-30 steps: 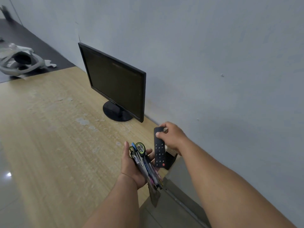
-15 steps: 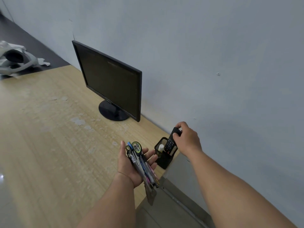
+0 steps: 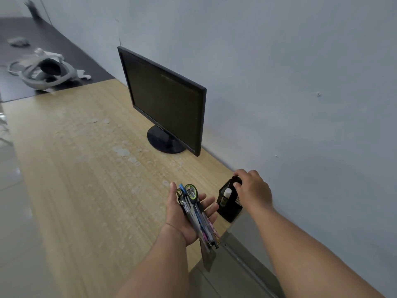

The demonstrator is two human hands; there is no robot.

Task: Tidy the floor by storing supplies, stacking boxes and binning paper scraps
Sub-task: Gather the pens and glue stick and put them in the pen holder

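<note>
Seen from my head, my left hand lies palm up over the near edge of the bench. Its fingers are spread and nearly straight, carrying a bundle across the palm: 1 pair of scissors with green-rimmed handles and several pens side by side. A clear plastic strip hangs from the bundle's lower end, past the bench edge.

Just right of that hand, a black mesh cup stands upright on the bench's end corner, near the wall. A small white bottle stands inside it. My right hand is over the cup's rim, thumb and fingers curled, pinching the top end of a black remote that stands in the cup.

Farther along the bench, close to the wall, 1 dark monitor stands on its round foot. Beyond the bench, a grey headset lies on a black surface.
</note>
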